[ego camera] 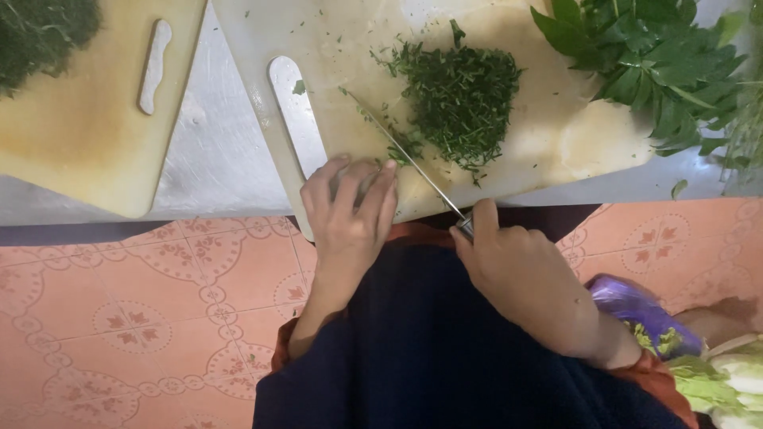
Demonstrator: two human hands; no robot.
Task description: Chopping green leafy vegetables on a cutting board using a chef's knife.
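A pale plastic cutting board (548, 143) lies on a metal counter, with a heap of finely chopped green herbs (461, 99) in its middle. My right hand (520, 274) grips the handle of a thin-bladed knife (401, 151), whose blade slants up and left across the board beside the heap. My left hand (350, 214) rests on the board's near edge with its fingers slightly curled over it, holding nothing.
A bunch of whole green leaves (652, 56) lies on the board's right end. A second board (87, 119) with chopped greens (40, 32) sits at the left. Below are orange patterned floor tiles (143, 318), a purple bag (636, 306) and pale leafy vegetables (727, 381).
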